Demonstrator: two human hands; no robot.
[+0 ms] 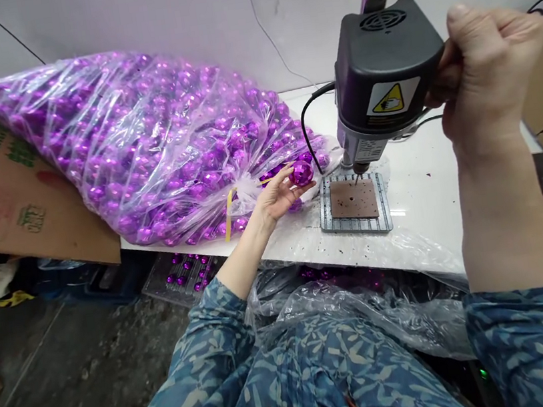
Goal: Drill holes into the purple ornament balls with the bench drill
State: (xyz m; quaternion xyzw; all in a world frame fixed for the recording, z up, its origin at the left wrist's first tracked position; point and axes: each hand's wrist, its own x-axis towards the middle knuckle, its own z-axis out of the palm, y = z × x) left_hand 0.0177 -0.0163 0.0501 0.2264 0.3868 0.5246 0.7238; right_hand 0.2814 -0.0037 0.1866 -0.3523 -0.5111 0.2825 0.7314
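A: L hand [277, 197]?
B: Fingers gripping a purple ball [301, 172], over the tabletop [422, 199] nr its front edge.
A: R hand [490, 68]?
B: Fingers curled tight at R side of the drill [387, 59]; can't tell what's inside them.
A: Nearby?
B: Metal plate [381, 198] w/ brown board [345, 208] under drill, nr front edge. Big bag of purple balls [153, 153] at tabletop's L end, cardboard box [22, 191] beside it.

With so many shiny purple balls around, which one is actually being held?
The ball in the left hand, near the metal plate. It alone is visibly gripped; many others lie inside the clear bag.
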